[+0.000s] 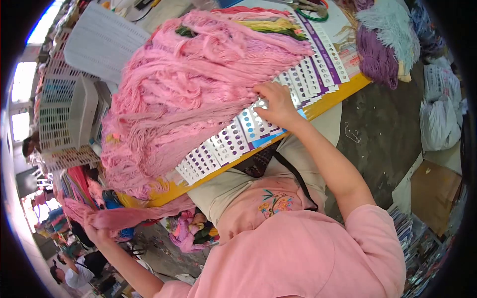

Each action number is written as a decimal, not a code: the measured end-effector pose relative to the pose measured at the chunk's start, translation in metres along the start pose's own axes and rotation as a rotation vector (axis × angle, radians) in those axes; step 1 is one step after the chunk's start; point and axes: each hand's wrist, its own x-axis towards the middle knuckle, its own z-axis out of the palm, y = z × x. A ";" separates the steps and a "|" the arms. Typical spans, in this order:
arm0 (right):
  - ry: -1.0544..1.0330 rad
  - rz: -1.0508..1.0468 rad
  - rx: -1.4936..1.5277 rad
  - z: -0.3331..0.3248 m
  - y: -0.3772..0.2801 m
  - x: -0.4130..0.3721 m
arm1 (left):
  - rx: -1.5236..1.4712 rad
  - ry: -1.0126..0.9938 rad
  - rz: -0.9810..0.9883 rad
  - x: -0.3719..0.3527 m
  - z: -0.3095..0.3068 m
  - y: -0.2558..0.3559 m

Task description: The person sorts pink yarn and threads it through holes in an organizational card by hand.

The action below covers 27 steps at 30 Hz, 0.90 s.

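My left hand [98, 232] is low at the left, beyond the table edge, closed round a hank of pink yarn [130, 217] that stretches right toward the table. My right hand [276, 105] rests at the right edge of a large heap of pink yarn [198, 64]. Its fingertips touch the yarn and its thumb is apart, over the color cards [228, 141]. These white cards with rows of holes and purple strips overlap along the table's front edge. What lies under the right palm is hidden.
The table has a yellow edge [343, 94]. Yellow and green yarn [268, 27] lies behind the heap, near green-handled scissors [313, 10]. Purple yarn [376, 54] hangs at the right corner. A white plastic basket [57, 107] stands at left. A co-worker [77, 273] is at lower left.
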 end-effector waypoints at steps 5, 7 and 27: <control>0.126 -0.008 0.025 0.009 -0.033 -0.019 | 0.041 -0.016 -0.475 -0.101 0.165 -0.204; 0.036 -0.010 0.159 0.018 -0.056 -0.042 | -0.080 -0.144 -0.540 -0.105 0.158 -0.253; -0.686 0.543 1.112 0.014 -0.165 -0.060 | -0.025 -0.510 -0.479 -0.134 0.172 -0.281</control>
